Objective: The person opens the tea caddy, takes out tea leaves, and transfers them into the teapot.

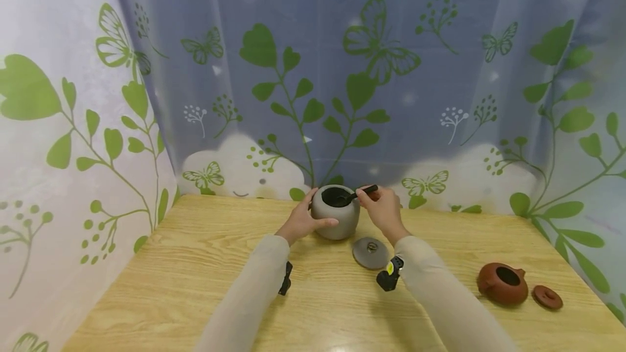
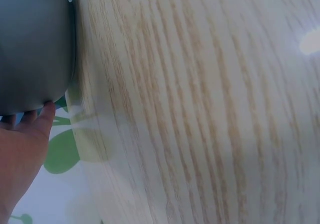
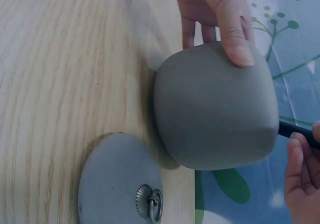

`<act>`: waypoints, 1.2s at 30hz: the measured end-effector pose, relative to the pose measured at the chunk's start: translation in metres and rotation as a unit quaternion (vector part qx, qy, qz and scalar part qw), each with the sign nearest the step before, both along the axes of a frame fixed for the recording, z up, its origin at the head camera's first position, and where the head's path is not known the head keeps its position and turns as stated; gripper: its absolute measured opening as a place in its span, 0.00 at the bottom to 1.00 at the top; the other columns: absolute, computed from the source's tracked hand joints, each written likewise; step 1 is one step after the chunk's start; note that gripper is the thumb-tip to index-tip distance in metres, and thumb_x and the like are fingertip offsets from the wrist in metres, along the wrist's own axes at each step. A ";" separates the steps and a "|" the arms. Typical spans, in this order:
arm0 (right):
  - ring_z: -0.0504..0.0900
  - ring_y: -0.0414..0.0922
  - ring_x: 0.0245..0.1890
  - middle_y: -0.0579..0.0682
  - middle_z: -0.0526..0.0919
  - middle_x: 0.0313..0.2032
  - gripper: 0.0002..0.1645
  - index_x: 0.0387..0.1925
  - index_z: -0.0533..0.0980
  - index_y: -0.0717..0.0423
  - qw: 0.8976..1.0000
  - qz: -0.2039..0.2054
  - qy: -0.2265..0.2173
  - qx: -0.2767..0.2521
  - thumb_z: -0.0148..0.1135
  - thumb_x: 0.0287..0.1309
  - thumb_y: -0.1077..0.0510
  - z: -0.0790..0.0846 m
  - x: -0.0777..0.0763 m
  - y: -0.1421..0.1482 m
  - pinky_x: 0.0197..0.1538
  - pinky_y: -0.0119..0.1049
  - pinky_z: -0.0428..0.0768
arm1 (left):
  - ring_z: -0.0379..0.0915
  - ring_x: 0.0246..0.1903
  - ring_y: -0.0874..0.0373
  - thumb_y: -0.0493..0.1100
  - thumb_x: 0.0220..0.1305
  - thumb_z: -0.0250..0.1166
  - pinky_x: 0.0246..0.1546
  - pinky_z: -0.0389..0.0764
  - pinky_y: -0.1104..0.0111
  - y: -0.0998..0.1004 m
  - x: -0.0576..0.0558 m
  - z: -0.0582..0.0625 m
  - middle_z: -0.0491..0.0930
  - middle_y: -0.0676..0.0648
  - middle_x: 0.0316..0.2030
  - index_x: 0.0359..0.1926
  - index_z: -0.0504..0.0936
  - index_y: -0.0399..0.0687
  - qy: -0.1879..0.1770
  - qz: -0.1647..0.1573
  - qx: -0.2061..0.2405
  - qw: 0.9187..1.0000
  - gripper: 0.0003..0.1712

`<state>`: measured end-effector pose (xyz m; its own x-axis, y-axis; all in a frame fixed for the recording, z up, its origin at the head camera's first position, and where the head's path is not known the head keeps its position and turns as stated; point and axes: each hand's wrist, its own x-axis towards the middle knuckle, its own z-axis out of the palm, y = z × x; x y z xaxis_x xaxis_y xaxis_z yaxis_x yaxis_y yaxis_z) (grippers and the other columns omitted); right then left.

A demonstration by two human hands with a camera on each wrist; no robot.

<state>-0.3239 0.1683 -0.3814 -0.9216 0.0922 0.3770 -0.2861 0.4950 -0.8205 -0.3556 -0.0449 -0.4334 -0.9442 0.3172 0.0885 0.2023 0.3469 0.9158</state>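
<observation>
A round grey jar (image 1: pixel 337 220) with its mouth uncovered stands near the table's back edge. My left hand (image 1: pixel 305 220) holds it from the left, thumb across its front; the other fingers are partly hidden behind it. With its fingertips, my right hand (image 1: pixel 383 209) pinches the handle of a black spoon (image 1: pixel 364 193), whose far end dips into the jar's mouth. What lies inside the jar is too dark to tell. In the right wrist view, the left thumb presses on the jar's side, and the jar's grey lid (image 3: pixel 117 184) with a metal ring lies beside it.
On the table (image 1: pixel 195 265), toward the right, sits a reddish-brown teapot (image 1: pixel 501 287) with its top uncovered. Its small lid (image 1: pixel 548 297) lies to its right. A printed curtain (image 1: pixel 313 124) with leaves and butterflies hangs behind the table and along both sides.
</observation>
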 end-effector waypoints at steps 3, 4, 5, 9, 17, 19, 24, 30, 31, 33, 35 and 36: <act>0.84 0.49 0.31 0.54 0.86 0.29 0.10 0.36 0.85 0.58 0.998 -0.013 0.041 0.048 0.64 0.61 0.55 -0.001 0.001 -0.005 0.37 0.43 0.82 | 0.50 0.71 0.44 0.57 0.47 0.76 0.66 0.61 0.51 0.000 0.000 0.000 0.50 0.43 0.73 0.76 0.44 0.50 -0.005 -0.001 -0.003 1.000 0.65; 0.84 0.49 0.31 0.53 0.86 0.28 0.10 0.35 0.85 0.57 0.996 -0.016 0.051 0.065 0.64 0.61 0.55 -0.001 0.001 -0.006 0.36 0.43 0.81 | 0.50 0.71 0.45 0.57 0.47 0.76 0.66 0.62 0.51 0.000 0.000 0.000 0.50 0.44 0.73 0.76 0.44 0.51 -0.006 0.000 -0.005 1.000 0.65; 0.84 0.50 0.31 0.53 0.86 0.29 0.10 0.35 0.85 0.57 0.996 -0.016 0.055 0.074 0.64 0.61 0.55 -0.001 0.001 -0.008 0.36 0.44 0.81 | 0.50 0.71 0.44 0.57 0.47 0.76 0.66 0.62 0.51 0.000 0.001 0.001 0.50 0.43 0.73 0.76 0.44 0.51 -0.006 0.001 -0.004 1.000 0.65; 0.83 0.50 0.32 0.54 0.85 0.30 0.11 0.35 0.84 0.57 0.994 -0.014 0.019 0.104 0.63 0.62 0.54 0.000 0.000 -0.013 0.37 0.45 0.81 | 0.50 0.71 0.44 0.56 0.48 0.76 0.66 0.62 0.51 0.000 0.002 0.002 0.50 0.43 0.73 0.76 0.44 0.50 -0.004 0.003 -0.003 1.000 0.64; 0.78 0.45 0.24 0.53 0.84 0.27 0.16 0.31 0.82 0.59 0.991 0.002 -0.046 0.127 0.62 0.63 0.50 0.002 0.000 -0.015 0.27 0.36 0.75 | 0.50 0.71 0.44 0.55 0.49 0.75 0.66 0.62 0.50 0.000 0.004 0.004 0.51 0.43 0.73 0.76 0.44 0.49 -0.005 0.000 -0.002 1.000 0.63; 0.78 0.45 0.24 0.53 0.84 0.27 0.18 0.29 0.82 0.59 0.991 0.007 -0.050 0.121 0.60 0.64 0.48 0.004 0.001 -0.015 0.27 0.35 0.75 | 0.51 0.70 0.44 0.55 0.49 0.75 0.65 0.63 0.50 0.000 0.004 0.004 0.51 0.43 0.73 0.76 0.44 0.49 -0.005 0.000 -0.002 1.000 0.63; 0.80 0.46 0.27 0.53 0.84 0.28 0.18 0.33 0.83 0.58 0.992 0.014 -0.042 0.115 0.59 0.65 0.48 0.007 -0.001 -0.012 0.30 0.37 0.76 | 0.50 0.71 0.44 0.55 0.49 0.75 0.66 0.62 0.51 0.001 0.004 0.005 0.51 0.44 0.73 0.76 0.44 0.50 -0.005 0.002 0.000 1.000 0.63; 0.79 0.45 0.27 0.51 0.84 0.26 0.20 0.26 0.82 0.57 0.990 0.019 -0.049 0.129 0.58 0.65 0.48 0.008 -0.002 -0.011 0.30 0.36 0.76 | 0.51 0.70 0.44 0.55 0.49 0.76 0.66 0.62 0.51 0.001 0.003 0.004 0.51 0.44 0.73 0.76 0.45 0.51 -0.005 0.004 0.002 1.000 0.62; 0.79 0.45 0.27 0.51 0.84 0.26 0.20 0.26 0.82 0.57 0.990 0.021 -0.051 0.128 0.58 0.66 0.48 0.009 -0.002 -0.011 0.30 0.36 0.76 | 0.51 0.70 0.44 0.55 0.49 0.76 0.66 0.62 0.50 0.000 0.004 0.004 0.51 0.44 0.73 0.76 0.45 0.51 -0.006 0.004 0.002 1.000 0.62; 0.79 0.44 0.26 0.51 0.84 0.25 0.20 0.25 0.82 0.57 0.990 0.023 -0.059 0.122 0.57 0.66 0.48 0.008 -0.002 -0.011 0.31 0.36 0.75 | 0.50 0.70 0.44 0.55 0.49 0.76 0.66 0.62 0.50 0.001 0.004 0.004 0.51 0.44 0.73 0.76 0.45 0.51 -0.008 0.003 0.001 1.000 0.63; 0.79 0.44 0.26 0.52 0.84 0.24 0.20 0.25 0.82 0.58 0.991 0.023 -0.067 0.113 0.57 0.66 0.48 0.008 -0.002 -0.011 0.31 0.35 0.75 | 0.50 0.71 0.45 0.56 0.49 0.76 0.65 0.63 0.51 0.001 0.004 0.004 0.51 0.44 0.73 0.76 0.44 0.52 -0.011 0.003 -0.004 1.000 0.63; 0.79 0.44 0.26 0.52 0.84 0.24 0.20 0.25 0.82 0.58 0.991 0.023 -0.071 0.108 0.57 0.66 0.48 0.008 -0.002 -0.012 0.30 0.34 0.74 | 0.50 0.71 0.45 0.56 0.49 0.76 0.65 0.63 0.51 0.001 0.005 0.004 0.51 0.44 0.73 0.76 0.44 0.52 -0.012 0.003 -0.006 1.000 0.63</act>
